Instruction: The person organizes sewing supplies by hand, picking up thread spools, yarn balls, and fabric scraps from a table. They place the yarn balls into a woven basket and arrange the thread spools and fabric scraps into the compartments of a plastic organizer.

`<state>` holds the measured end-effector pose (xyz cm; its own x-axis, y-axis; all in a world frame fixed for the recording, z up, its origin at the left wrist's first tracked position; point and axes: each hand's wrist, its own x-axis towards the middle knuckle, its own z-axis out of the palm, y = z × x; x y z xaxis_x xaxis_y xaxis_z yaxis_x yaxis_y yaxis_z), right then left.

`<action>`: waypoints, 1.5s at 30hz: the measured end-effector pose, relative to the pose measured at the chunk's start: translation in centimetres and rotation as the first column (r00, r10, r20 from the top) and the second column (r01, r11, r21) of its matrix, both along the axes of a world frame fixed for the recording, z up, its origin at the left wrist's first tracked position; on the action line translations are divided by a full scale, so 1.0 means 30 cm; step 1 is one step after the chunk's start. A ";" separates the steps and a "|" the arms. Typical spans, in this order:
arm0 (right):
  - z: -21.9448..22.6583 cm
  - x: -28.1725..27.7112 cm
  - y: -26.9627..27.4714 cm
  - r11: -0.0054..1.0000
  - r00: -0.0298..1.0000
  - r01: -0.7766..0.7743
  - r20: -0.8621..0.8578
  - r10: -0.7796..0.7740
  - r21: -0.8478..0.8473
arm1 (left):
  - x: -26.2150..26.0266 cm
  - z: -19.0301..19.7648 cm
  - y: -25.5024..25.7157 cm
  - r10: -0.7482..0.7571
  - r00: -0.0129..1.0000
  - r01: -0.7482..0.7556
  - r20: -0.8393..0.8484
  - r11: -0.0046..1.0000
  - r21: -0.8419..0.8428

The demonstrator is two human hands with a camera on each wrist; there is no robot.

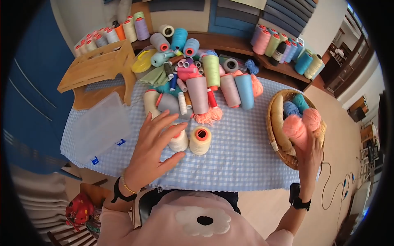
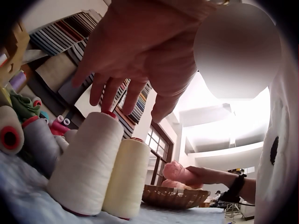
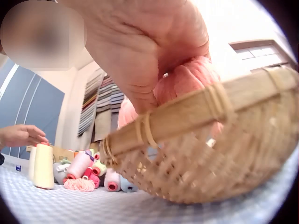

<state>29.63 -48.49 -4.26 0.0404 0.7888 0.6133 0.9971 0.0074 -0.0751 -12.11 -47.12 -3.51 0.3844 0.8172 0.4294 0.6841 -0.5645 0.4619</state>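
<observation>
My left hand is held with spread fingers over a white thread cone; a cream cone stands just right of it. In the left wrist view the fingers hang above the tops of the white cone and the cream cone. At the wicker basket, my right hand grips a pink yarn skein. The right wrist view shows the hand around pink yarn at the basket's rim; some fingertips are hidden.
A pile of cones, spools and yarn, with a lilac cone, fills the table's back middle. A wooden rack and a clear plastic lid lie at left. Blue and teal yarn balls share the basket. More cones line the back shelf.
</observation>
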 end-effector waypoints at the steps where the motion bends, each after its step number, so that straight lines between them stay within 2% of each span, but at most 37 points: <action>1: -0.005 0.004 -0.012 1.000 1.000 -0.011 0.004 0.011 0.003 | 0.000 -0.012 0.000 0.037 0.997 -0.034 -0.061 0.998 0.044; 3: 0.007 0.015 -0.031 0.961 0.972 -0.190 -0.176 0.155 -0.202 | 0.001 -0.030 -0.003 0.059 0.995 -0.054 -0.082 0.997 0.057; 5: 0.053 -0.018 -0.032 0.965 0.975 -0.175 -0.170 0.142 -0.195 | 0.002 -0.043 -0.011 0.071 0.992 -0.065 -0.105 0.996 0.067; 7: 0.135 -0.067 -0.013 0.962 0.966 -0.228 -0.159 0.204 -0.151 | -0.001 -0.056 -0.023 0.092 0.993 -0.089 -0.079 0.995 0.039; 8: 0.170 -0.083 0.008 0.954 0.960 -0.274 -0.093 0.264 -0.125 | -0.004 -0.061 -0.032 0.088 0.993 -0.085 -0.076 0.996 0.040; 9: 0.208 -0.108 0.030 0.955 0.961 -0.270 -0.090 0.260 -0.123 | -0.008 -0.066 -0.043 0.111 0.991 -0.110 -0.077 0.994 0.018; 11: 0.277 -0.156 0.087 0.905 0.911 -0.383 0.089 0.403 -0.184 | -0.021 -0.070 -0.064 0.132 0.988 -0.132 -0.076 0.991 -0.002; 12: 0.292 -0.165 0.130 0.907 0.912 -0.380 0.092 0.400 -0.184 | -0.030 -0.069 -0.076 0.160 0.982 -0.162 -0.099 0.987 -0.017; 14: 0.297 -0.179 0.243 0.814 0.859 -0.447 0.075 0.506 -0.371 | -0.042 -0.074 -0.091 0.187 0.975 -0.192 -0.122 0.981 -0.032; 16: 0.249 -0.155 0.410 0.750 0.809 -0.465 0.118 0.576 -0.471 | -0.052 -0.083 -0.101 0.240 0.964 -0.243 -0.113 0.970 -0.019; 21: 0.095 -0.137 0.742 0.722 0.838 -0.383 0.112 0.534 -0.577 | -0.070 -0.090 -0.131 0.313 0.943 -0.314 -0.112 0.949 0.003; 24: 0.029 -0.177 0.855 0.683 0.808 -0.356 0.156 0.568 -0.638 | -0.091 -0.069 -0.141 0.343 0.932 -0.341 -0.116 0.939 0.039; 25: 0.016 -0.187 0.883 0.681 0.801 -0.365 0.158 0.577 -0.635 | -0.099 -0.063 -0.145 0.358 0.924 -0.353 -0.133 0.934 0.058; 27: -0.009 -0.195 0.923 0.648 0.813 -0.289 0.176 0.555 -0.705 | -0.115 -0.063 -0.151 0.383 0.917 -0.378 -0.117 0.924 0.059; 28: -0.012 -0.199 0.926 0.637 0.852 -0.268 0.131 0.507 -0.723 | -0.121 -0.066 -0.154 0.394 0.914 -0.390 -0.099 0.919 0.056; 31: 0.009 -0.197 0.913 0.616 0.881 -0.248 0.089 0.464 -0.748 | -0.128 -0.089 -0.154 0.392 0.917 -0.390 -0.073 0.920 0.041; 32: 0.014 -0.194 0.911 0.617 0.882 -0.246 0.092 0.463 -0.747 | -0.127 -0.092 -0.153 0.392 0.917 -0.389 -0.070 0.920 0.042; 34: 0.027 -0.186 0.895 0.756 0.845 -0.260 0.238 0.479 -0.601 | -0.118 -0.099 -0.150 0.376 0.924 -0.375 -0.067 0.927 0.030; 35: 0.046 -0.180 0.880 0.758 0.848 -0.250 0.241 0.471 -0.603 | -0.115 -0.100 -0.148 0.367 0.928 -0.366 -0.064 0.930 0.027; 37: 0.111 -0.166 0.831 0.839 0.815 -0.358 0.302 0.495 -0.410 | -0.111 -0.096 -0.144 0.365 0.929 -0.363 -0.061 0.931 0.039; 39: 0.166 -0.134 0.779 0.891 0.832 -0.326 0.352 0.429 -0.316 | -0.109 -0.092 -0.140 0.354 0.934 -0.353 -0.050 0.935 0.037; 41: 0.254 -0.115 0.676 0.915 0.868 -0.287 0.327 0.374 -0.283 | -0.105 -0.093 -0.135 0.336 0.941 -0.335 -0.034 0.942 0.031; 42: 0.271 -0.071 0.642 0.927 0.869 -0.315 0.330 0.368 -0.203 | -0.108 -0.096 -0.134 0.330 0.942 -0.328 -0.053 0.944 0.039; 45: 0.368 0.004 0.474 0.946 0.908 -0.281 0.274 0.317 -0.162 | -0.100 -0.100 -0.130 0.308 0.949 -0.305 -0.068 0.951 0.042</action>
<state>29.75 -34.27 6.79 -0.3756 0.8019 0.4647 0.9267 0.3174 0.2012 -15.11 -51.02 -6.51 0.1488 0.8874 0.4364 0.8576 -0.3355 0.3898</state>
